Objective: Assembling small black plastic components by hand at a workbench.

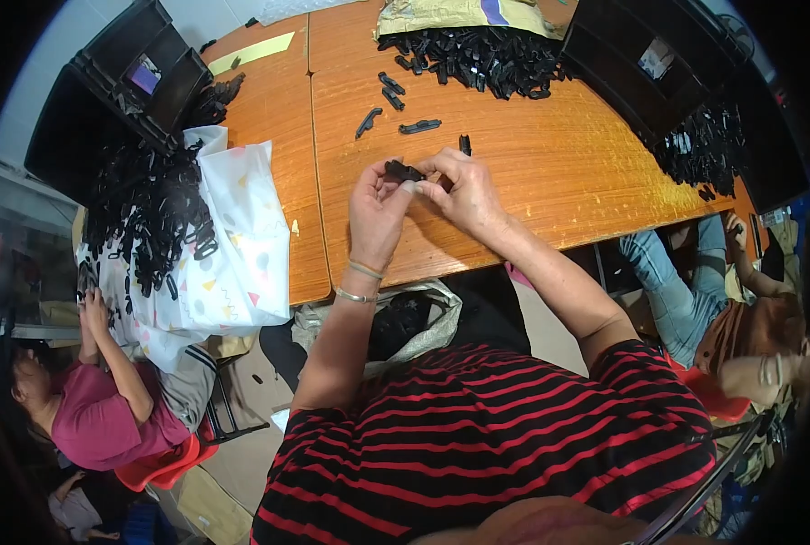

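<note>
Above the near edge of the wooden bench (532, 173), the left hand (376, 213) and right hand (464, 191) met — fingers of both pinched closed on one small black plastic clip (403, 170), held just clear of the surface. Loose clips (420, 126) lay beyond; a larger heap (478, 56) sat farther back.

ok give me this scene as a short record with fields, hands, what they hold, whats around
left hand: pinches one end of a small black plastic part
right hand: grips the other end of the same part
surface: orange wooden table
loose parts: a few black pieces lying apart beyond the hands
far pile: heap of black parts at the table's far edge
left side: white patterned sheet under another heap
bins: black crates at the upper left
others: a person in a pink top at lower left
</note>
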The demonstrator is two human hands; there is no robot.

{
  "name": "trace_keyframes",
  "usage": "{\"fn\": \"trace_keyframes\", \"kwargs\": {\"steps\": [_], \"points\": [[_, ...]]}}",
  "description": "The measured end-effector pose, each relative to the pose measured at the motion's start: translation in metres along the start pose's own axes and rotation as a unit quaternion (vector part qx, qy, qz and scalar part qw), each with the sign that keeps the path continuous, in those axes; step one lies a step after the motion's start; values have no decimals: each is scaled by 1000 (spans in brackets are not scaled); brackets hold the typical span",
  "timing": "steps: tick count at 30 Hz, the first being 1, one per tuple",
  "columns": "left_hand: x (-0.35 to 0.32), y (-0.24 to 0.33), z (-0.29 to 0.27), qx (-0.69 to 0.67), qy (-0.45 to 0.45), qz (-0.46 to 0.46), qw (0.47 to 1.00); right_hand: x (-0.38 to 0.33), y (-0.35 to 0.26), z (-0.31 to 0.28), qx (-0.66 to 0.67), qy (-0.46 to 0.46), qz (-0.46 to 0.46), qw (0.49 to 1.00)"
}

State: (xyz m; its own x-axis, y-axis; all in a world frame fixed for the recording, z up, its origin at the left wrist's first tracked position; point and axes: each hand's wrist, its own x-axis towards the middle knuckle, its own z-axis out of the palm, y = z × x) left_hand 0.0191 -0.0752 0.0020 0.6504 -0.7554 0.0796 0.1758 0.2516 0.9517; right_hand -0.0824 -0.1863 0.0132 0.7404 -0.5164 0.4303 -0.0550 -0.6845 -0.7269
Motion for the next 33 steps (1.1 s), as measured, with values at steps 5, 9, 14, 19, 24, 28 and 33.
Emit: {"fn": "trace_keyframes", "kwargs": {"steps": [5, 9, 14, 19, 24, 28, 33], "points": [[-6, -1, 2, 9, 16, 67, 998, -2, -7, 2, -16, 42, -48, 998], [-6, -5, -6, -7, 13, 40, 999, -4, -6, -1, -13, 38, -31, 999], [-3, -7, -6, 9, 27, 59, 998, -3, -7, -3, -23, 21, -42, 999], [-4, -9, -1, 30, 32, 86, 995, -3, -6, -3, -23, 25, -44, 998], [-11, 6, 11, 24, 22, 117, 993, -2, -11, -5, 1, 36, -38, 999], [-16, 13, 18, 129, 43, 171, 976, -2, -17, -6, -30, 59, -77, 995], [-17, 17, 19, 255, 78, 220, 938, 1, -17, -6, -52, 86, -130, 986]]}}
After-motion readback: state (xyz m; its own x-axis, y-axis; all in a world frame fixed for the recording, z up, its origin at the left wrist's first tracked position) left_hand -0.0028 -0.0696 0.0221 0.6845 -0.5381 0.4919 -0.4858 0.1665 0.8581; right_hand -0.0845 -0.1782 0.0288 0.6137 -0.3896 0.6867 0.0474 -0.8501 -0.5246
